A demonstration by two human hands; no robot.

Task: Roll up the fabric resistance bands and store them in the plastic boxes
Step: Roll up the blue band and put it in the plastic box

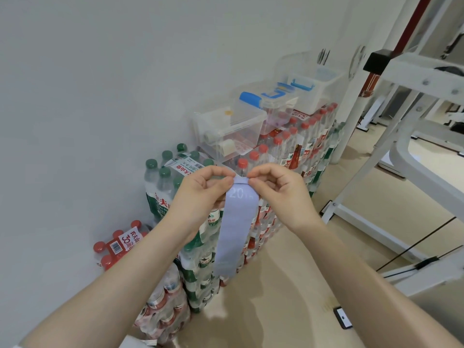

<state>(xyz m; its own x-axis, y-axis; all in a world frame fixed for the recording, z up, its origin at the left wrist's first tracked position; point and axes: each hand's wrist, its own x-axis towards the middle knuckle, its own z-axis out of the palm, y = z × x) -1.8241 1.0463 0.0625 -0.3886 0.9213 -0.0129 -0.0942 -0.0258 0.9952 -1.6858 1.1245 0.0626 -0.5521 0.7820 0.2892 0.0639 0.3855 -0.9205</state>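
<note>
A lavender fabric resistance band [237, 227] printed "20" hangs straight down in front of me. My left hand [200, 194] and my right hand [278, 189] both pinch its top edge, where a small fold or first turn of a roll shows. Behind them, clear plastic boxes stand on stacked packs of bottled water: a near box [226, 131] holds pale rolls, a middle box [273, 106] with blue latches holds pinkish items, and a far box [308, 89] sits beyond.
Shrink-wrapped packs of water bottles [195, 247] are stacked against the white wall. A white gym machine frame [411, 151] with cables fills the right side. A small dark device [342, 317] lies on the beige floor.
</note>
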